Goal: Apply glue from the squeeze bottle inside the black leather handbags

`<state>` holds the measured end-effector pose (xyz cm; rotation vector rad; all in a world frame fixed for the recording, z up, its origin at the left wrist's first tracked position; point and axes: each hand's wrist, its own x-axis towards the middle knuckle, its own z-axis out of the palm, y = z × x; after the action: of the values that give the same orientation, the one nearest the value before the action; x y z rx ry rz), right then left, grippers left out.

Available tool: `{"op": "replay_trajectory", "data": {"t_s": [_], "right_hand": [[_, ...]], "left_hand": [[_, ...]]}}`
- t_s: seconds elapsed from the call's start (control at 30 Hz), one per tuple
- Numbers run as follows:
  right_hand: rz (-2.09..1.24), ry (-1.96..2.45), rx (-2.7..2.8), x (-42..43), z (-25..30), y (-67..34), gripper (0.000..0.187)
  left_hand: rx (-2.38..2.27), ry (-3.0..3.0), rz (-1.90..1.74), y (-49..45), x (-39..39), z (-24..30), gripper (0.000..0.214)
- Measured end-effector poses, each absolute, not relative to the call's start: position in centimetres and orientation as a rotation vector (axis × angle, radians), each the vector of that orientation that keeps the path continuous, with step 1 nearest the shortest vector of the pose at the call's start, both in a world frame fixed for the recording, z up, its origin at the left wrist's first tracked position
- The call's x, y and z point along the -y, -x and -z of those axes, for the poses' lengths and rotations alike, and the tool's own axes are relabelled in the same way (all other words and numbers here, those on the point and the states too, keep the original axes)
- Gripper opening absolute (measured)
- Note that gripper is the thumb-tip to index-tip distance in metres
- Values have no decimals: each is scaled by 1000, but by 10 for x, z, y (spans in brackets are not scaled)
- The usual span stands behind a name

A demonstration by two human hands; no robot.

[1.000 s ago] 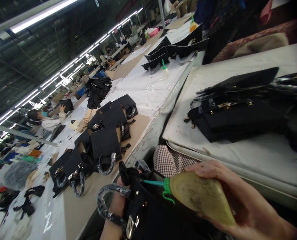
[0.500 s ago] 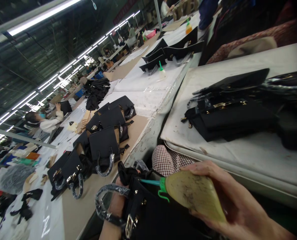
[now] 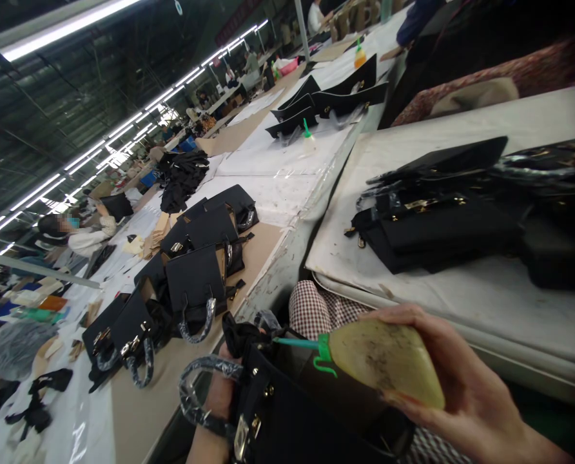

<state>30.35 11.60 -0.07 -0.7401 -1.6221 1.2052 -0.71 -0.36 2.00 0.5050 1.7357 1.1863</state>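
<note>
My right hand (image 3: 466, 380) is closed round a smudged yellowish squeeze bottle (image 3: 387, 361), probably glue, with a green cap (image 3: 324, 348) and a thin teal nozzle (image 3: 294, 343). The bottle lies on its side, its nozzle tip at the inner top edge of a black handbag (image 3: 292, 412) over my lap. Gold fittings and a plastic-wrapped handle (image 3: 191, 393) show on this handbag. Behind the handle, my left hand (image 3: 222, 390) grips the bag near a bunched black piece (image 3: 239, 335); most of its fingers are hidden.
Several black handbags (image 3: 195, 277) stand on the long table to the left. More black bags (image 3: 437, 219) lie on the white table (image 3: 336, 258) at right. A small green-tipped bottle (image 3: 307, 138) stands farther back. Co-workers sit along the tables, one (image 3: 89, 238) at far left.
The bottle and my right hand have shifted slightly right, and the handbag's opening shows wider beneath them. The nozzle tip stays at the bag's edge. The whole view has shifted a little.
</note>
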Motion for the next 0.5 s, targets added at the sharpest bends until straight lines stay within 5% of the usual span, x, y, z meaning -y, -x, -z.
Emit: {"op": "replay_trajectory", "data": {"t_s": [0.3,0.5], "right_hand": [[-1054,706,1743,-115,5,-310,79],[-1198,903,1643,-133,-12,-322,57]], "left_hand": [[-1748,-565,-1240,9,5,-14,31],[-1669,-680,-1089,20,-21,-35,30]]}}
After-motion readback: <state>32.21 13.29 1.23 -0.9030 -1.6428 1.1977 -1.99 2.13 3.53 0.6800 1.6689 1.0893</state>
